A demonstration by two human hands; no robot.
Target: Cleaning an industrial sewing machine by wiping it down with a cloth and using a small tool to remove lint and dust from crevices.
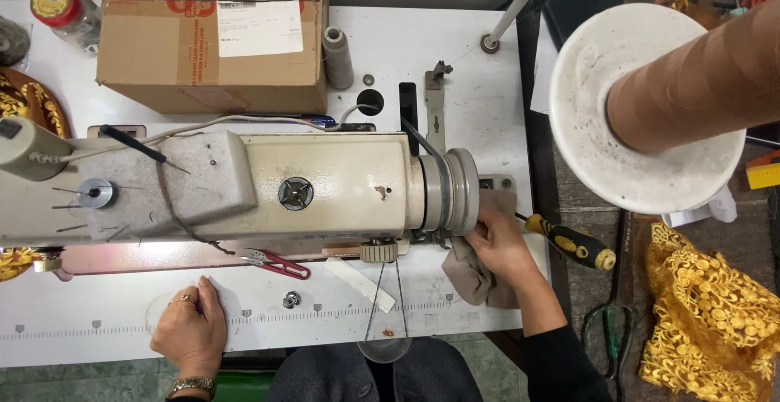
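Beige machine [244, 187] fills the table [479, 85]. Right hand [500, 244] grips the handwheel [459, 191] over a cloth [471, 280]; left hand [191, 329] lies open, flat, near edge.

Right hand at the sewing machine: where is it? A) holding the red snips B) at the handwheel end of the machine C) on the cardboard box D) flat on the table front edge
B: the right hand reaches up against the handwheel of the sewing machine, above a beige cloth; the left hand lies flat on the table.
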